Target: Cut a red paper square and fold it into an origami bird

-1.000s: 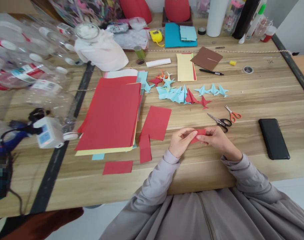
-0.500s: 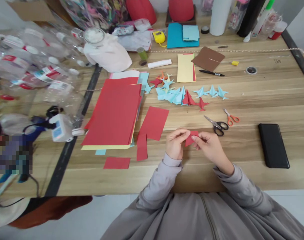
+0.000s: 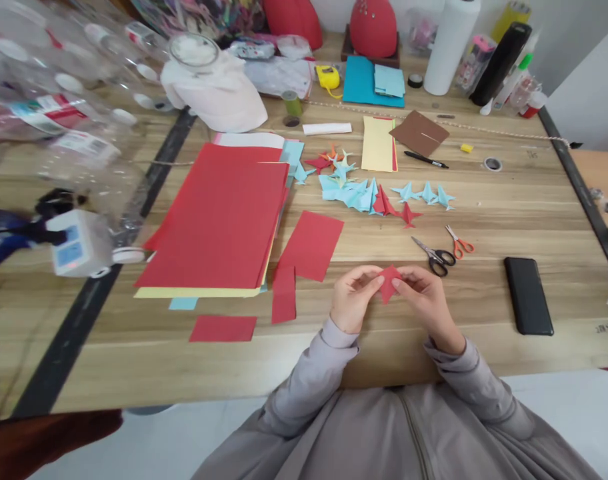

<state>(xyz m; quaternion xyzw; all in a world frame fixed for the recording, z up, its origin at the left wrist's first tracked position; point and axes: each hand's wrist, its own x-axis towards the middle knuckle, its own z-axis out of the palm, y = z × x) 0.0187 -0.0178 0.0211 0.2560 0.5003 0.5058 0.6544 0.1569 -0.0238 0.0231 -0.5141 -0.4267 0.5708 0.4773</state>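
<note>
- Fingertip grip of left hand [image 3: 353, 300] and right hand [image 3: 427, 300] pinching red folded paper [image 3: 388, 283] above worktop [image 3: 484, 313].
- Risk: uneven pinch pressure, likely crooked crease or torn tip.

Desk [image 3: 509, 220]: pale wood-grain top, smooth, slight sheen. Red paper piece [image 3: 388, 283] and sheet stack [image 3: 219, 220]: matt paper. Phone [image 3: 528, 295]: glossy black face. Scissors [image 3: 437, 254]: metal blades, black plastic handles. Sleeves [image 3: 311, 373]: soft grey cloth. Bottles [image 3: 59, 120]: clear glossy plastic.
</note>
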